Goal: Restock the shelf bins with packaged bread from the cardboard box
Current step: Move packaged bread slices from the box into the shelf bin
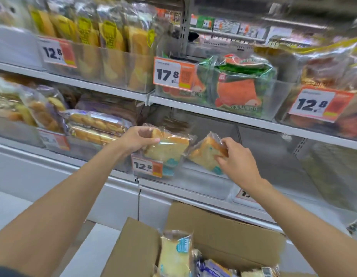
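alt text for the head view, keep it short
A person's left hand grips one bread pack and the right hand pinches a second pack at a clear shelf bin tagged 12.8. An open cardboard box below holds more bread.

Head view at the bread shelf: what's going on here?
A person is stocking a lower shelf. The left hand grips one packaged bread at the front of a clear bin carrying a 12.8 price tag. The right hand pinches a second packaged bread just to its right, over the same bin. Both packs are in hand, not yet released. Below, the open cardboard box holds more packs waiting to go up.
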{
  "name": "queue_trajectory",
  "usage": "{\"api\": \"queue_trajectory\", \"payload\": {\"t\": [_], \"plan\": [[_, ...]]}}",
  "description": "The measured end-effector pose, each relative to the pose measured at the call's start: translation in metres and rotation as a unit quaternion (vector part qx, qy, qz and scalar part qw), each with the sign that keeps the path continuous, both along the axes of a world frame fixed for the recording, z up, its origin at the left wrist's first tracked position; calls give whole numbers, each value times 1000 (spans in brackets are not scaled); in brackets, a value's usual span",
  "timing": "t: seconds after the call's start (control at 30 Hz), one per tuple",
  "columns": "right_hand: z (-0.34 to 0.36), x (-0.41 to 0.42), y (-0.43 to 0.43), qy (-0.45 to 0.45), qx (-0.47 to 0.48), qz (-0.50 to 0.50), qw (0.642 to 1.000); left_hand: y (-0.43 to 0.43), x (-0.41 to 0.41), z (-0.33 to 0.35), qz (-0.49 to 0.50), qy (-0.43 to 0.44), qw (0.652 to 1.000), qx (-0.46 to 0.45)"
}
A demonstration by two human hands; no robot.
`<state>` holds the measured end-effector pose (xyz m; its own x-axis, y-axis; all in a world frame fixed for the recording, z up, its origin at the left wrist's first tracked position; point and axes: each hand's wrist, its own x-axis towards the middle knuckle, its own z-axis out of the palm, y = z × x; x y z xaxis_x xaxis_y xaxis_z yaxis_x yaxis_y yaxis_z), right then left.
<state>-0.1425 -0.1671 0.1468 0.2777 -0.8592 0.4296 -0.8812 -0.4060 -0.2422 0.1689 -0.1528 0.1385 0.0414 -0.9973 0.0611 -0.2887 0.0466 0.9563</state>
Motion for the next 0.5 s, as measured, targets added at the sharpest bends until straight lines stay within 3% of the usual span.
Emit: {"api": "queue_trajectory", "payload": {"t": [0.1, 0.33, 0.43, 0.5], "plan": [[-9, 0, -9, -9, 6, -32, 999, -16, 10, 4, 48, -74, 995, -38], [-23, 11, -21, -22, 56, -88, 994, -17, -1, -25, 57, -90, 993, -48], [-25, 14, -24, -29, 59, -87, 994, -18, -3, -29, 128, -27, 988, -85], [-25, 16, -25, -34, 60, -86, 994, -16, -9, -31, 119, -4, 989, -82]]}}
